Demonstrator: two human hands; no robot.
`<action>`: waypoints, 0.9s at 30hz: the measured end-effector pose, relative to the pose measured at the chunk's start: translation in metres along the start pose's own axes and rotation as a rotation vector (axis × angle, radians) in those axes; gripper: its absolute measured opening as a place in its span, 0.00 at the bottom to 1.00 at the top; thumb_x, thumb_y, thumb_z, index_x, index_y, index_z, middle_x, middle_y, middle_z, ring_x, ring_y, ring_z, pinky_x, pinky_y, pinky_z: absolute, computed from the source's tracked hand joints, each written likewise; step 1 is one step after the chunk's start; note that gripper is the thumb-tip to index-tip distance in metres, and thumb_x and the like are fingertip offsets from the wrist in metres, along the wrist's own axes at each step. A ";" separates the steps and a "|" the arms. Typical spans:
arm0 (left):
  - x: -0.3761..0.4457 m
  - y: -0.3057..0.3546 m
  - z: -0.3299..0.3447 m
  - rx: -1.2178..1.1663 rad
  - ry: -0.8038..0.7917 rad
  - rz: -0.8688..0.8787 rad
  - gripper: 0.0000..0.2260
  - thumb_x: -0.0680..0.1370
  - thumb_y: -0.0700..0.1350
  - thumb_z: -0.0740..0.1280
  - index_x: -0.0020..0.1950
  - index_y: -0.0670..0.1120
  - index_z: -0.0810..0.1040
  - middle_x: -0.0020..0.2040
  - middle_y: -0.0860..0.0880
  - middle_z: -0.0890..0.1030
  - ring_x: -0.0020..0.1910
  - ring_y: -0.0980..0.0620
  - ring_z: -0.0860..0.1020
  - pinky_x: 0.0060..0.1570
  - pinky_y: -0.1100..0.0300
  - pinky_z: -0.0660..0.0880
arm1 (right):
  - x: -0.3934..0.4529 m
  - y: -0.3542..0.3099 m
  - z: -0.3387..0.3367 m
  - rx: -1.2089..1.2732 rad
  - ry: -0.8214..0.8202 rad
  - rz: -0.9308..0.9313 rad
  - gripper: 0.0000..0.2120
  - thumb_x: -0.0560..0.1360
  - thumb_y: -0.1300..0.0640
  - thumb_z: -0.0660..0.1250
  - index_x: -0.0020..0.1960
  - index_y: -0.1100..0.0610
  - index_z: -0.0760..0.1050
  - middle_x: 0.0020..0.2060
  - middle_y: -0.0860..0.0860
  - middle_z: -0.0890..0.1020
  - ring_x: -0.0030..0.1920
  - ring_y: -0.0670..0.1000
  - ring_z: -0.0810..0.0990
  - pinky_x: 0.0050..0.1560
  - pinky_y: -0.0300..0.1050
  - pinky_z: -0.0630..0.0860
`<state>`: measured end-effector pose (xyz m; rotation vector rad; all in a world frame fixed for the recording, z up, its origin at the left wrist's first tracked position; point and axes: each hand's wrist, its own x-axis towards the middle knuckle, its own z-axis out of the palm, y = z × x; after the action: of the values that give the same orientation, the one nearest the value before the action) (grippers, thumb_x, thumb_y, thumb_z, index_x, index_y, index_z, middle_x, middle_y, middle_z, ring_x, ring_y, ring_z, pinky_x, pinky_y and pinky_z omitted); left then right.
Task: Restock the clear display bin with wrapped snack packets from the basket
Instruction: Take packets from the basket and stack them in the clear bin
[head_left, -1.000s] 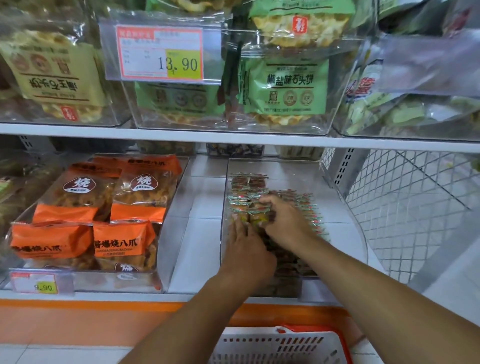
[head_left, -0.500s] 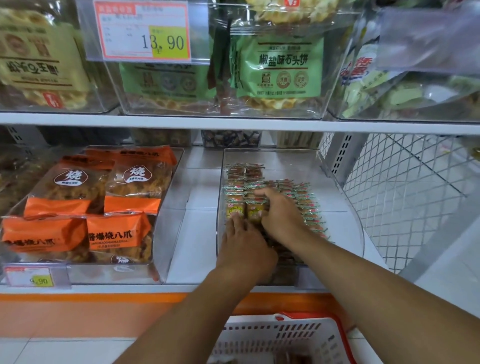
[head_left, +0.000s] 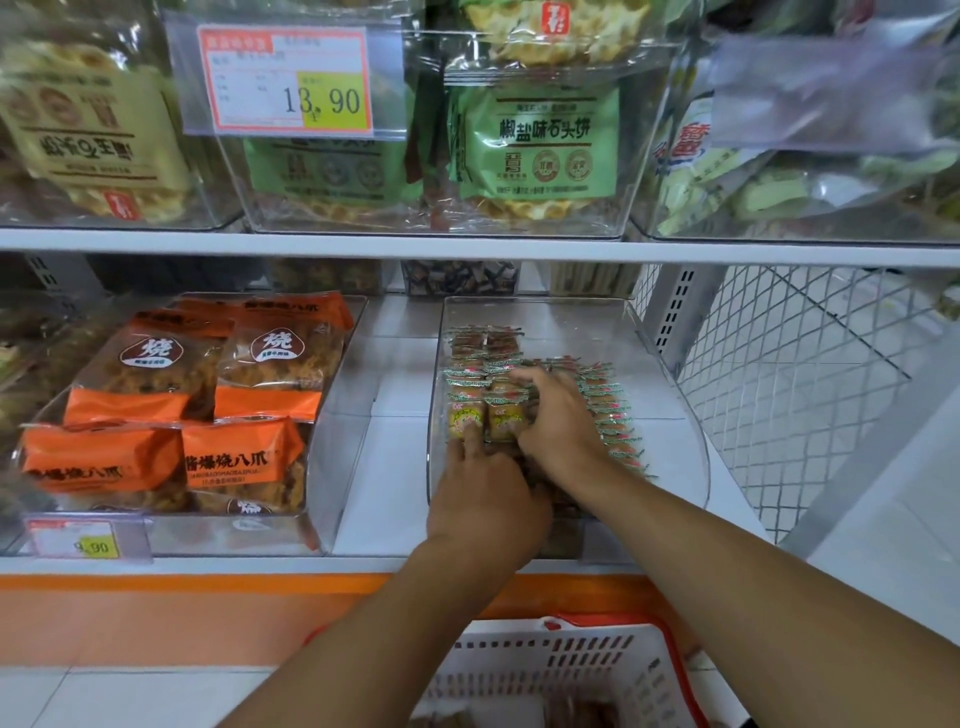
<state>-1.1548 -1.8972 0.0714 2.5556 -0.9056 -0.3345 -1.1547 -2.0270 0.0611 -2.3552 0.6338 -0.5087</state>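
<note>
Snack packets (head_left: 503, 413): small wrapped items, ranged in rows inside the clear display bin (head_left: 670, 415) on the lower shelf; more appear dimly in the white basket (head_left: 571, 670) nearest the camera, below the shelf edge.
Handling, as judged: light, soft film wrap, likely slippery and easily knocked out of line; best pinched at the crimped ends or pressed flat from above.
Left hand (head_left: 485, 493): inside the bin's front, forefinger extended and pressing a front-row packet; holds nothing that can be seen.
Right hand (head_left: 563, 421): beyond it, fingers laid across the row tops, slightly curled; whether it grips a packet cannot be told.
Appearance: yellow-orange faces, green and red serrated edges, standing on end in close rows toward the bin's rear.
</note>
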 end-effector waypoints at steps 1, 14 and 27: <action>-0.003 0.001 -0.002 0.006 0.008 0.011 0.23 0.82 0.54 0.61 0.77 0.50 0.70 0.81 0.44 0.58 0.80 0.42 0.54 0.78 0.46 0.60 | -0.002 0.001 -0.002 0.009 0.005 -0.007 0.31 0.73 0.67 0.73 0.72 0.50 0.71 0.63 0.52 0.70 0.49 0.49 0.77 0.52 0.42 0.76; -0.078 -0.022 -0.007 -0.048 0.389 0.188 0.04 0.76 0.45 0.66 0.42 0.50 0.76 0.41 0.52 0.78 0.43 0.49 0.75 0.37 0.57 0.67 | -0.089 -0.038 -0.041 0.247 0.343 -0.312 0.13 0.71 0.69 0.64 0.39 0.51 0.78 0.39 0.46 0.81 0.42 0.45 0.79 0.44 0.42 0.76; -0.110 -0.081 0.102 0.206 -0.664 -0.046 0.15 0.78 0.50 0.71 0.60 0.42 0.82 0.59 0.43 0.82 0.58 0.44 0.81 0.58 0.53 0.77 | -0.207 0.068 0.042 -0.313 -0.383 -0.585 0.10 0.73 0.63 0.67 0.46 0.49 0.79 0.50 0.47 0.83 0.49 0.50 0.81 0.44 0.44 0.78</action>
<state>-1.2301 -1.7988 -0.0464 2.6855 -1.1465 -1.2082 -1.3225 -1.9378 -0.0538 -2.8304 -0.1789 -0.1910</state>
